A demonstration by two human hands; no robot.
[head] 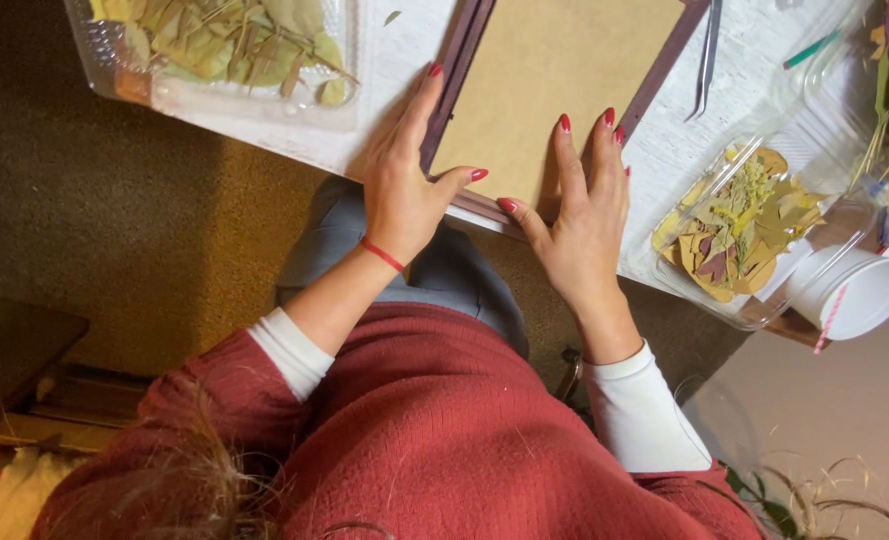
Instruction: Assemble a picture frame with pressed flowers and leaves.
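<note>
A picture frame [462, 60] with a dark brown rim lies face down on a white table [665, 150], its tan backing board [555, 70] facing up. My left hand [405, 170] rests along the frame's left rim, thumb on the board's near corner. My right hand [580, 205] lies flat on the board's near right part, fingers spread, thumb at the near rim. Neither hand grips anything. Both have red nails, and the left wrist wears a red string.
A clear plastic tray [215, 50] of dried green leaves sits at the left. Another clear tray [745, 230] holds yellow and purple pressed leaves at the right, beside a white cup [860, 290]. Metal tweezers [707, 60] and a green pencil [810, 50] lie beyond the frame.
</note>
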